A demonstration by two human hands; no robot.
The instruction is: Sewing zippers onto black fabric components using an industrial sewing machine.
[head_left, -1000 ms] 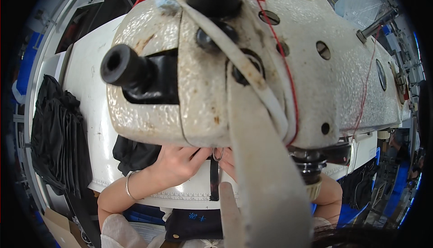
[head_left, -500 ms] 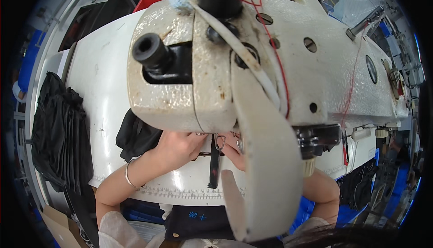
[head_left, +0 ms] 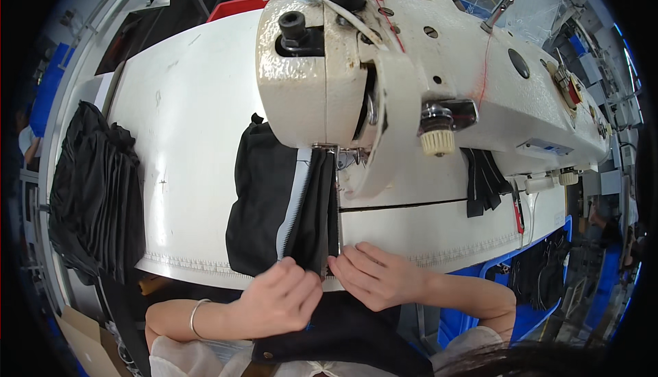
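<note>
Black fabric with an opened zipper lies partly under the head of a white sewing machine. The zipper's pale tape edge faces up on the left, and a second toothed edge runs straight down from the needle area. My left hand, with a bangle at the wrist, is closed on the near end of the fabric and zipper. Close beside it, my right hand pinches the near end of the right-hand toothed edge. The exact spot between its fingertips is partly hidden.
A pile of folded black pieces hangs over the table's left side. Black strips and red-handled snips lie right of the machine. A blue bin with black items stands below the right table edge. A cardboard box is at lower left.
Both hands have come from under the machine head toward the near table edge. The black fabric and zipper now extend down to them. My view has shifted, so the machine appears higher and smaller.
</note>
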